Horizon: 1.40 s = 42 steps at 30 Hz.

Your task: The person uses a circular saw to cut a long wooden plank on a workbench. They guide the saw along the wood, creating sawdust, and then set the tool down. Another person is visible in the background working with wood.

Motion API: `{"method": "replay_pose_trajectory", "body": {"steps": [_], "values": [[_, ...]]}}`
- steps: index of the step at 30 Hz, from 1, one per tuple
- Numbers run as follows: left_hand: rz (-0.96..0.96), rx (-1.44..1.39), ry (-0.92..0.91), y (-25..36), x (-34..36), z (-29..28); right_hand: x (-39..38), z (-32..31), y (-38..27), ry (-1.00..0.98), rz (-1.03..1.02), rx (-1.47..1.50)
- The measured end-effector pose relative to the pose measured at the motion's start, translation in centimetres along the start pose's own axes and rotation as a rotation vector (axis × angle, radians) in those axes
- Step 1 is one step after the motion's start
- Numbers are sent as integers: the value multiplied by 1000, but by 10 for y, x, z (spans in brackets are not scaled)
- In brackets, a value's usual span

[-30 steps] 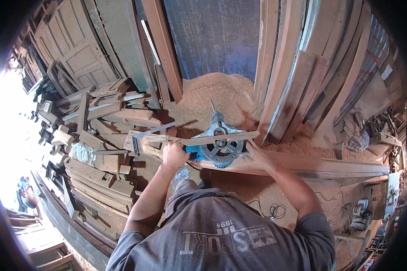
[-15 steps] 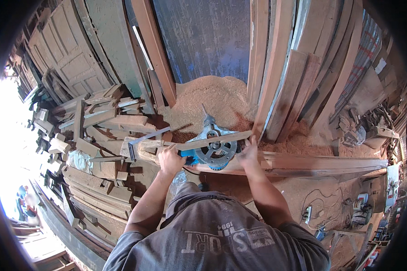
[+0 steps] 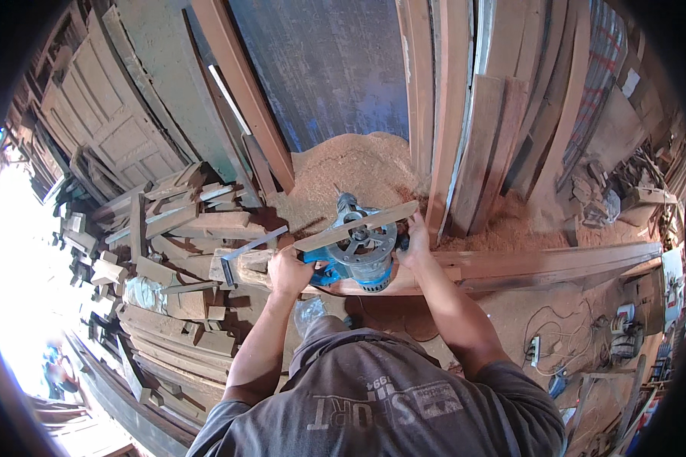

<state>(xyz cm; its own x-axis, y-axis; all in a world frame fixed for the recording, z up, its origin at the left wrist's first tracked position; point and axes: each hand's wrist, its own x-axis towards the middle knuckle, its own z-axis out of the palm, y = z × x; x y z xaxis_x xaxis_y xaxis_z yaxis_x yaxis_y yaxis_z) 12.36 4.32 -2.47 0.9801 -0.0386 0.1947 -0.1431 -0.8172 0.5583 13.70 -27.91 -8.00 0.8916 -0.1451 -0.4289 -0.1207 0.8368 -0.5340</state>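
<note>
A blue and grey wood router [image 3: 370,263] is held between my hands, tipped so its round slotted base faces up and its motor end points toward me. Across that base lies a narrow wooden strip [image 3: 358,226], slanting up to the right. My left hand [image 3: 288,272] is closed around the router's left handle, near the strip's left end. On the other side, my right hand [image 3: 415,242] grips the router at its dark right knob, fingers close to the strip's right end. Beneath is a long timber beam [image 3: 526,266]. A try square [image 3: 250,248] rests on its left part.
Sawdust [image 3: 351,164] is heaped beyond the beam. Tall planks [image 3: 472,145] lean at the back right. Offcuts [image 3: 183,297] are stacked at left, near an old panelled door [image 3: 118,114]. A power strip with cables [image 3: 535,350] lies on the floor at right.
The router has tilted, so more of its motor body shows below the base. The strip now slants more steeply, its right end higher. Both hands have kept their grip.
</note>
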Motion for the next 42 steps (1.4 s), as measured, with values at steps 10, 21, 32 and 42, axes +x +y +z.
{"method": "replay_pose_trajectory", "body": {"steps": [10, 21, 32, 42], "values": [[25, 44, -57, -12, 34, 11, -52, -57, 64, -276, -315, -689], [-235, 146, -176, -5, 63, 15, -61, -20, 92, -128, -581, -1207], [-181, 116, -165, -10, 57, 13, -43, -50, 103, -148, -485, -1287], [138, -57, -53, -46, -16, 5, -63, -83, 5, 49, -198, 196]]}}
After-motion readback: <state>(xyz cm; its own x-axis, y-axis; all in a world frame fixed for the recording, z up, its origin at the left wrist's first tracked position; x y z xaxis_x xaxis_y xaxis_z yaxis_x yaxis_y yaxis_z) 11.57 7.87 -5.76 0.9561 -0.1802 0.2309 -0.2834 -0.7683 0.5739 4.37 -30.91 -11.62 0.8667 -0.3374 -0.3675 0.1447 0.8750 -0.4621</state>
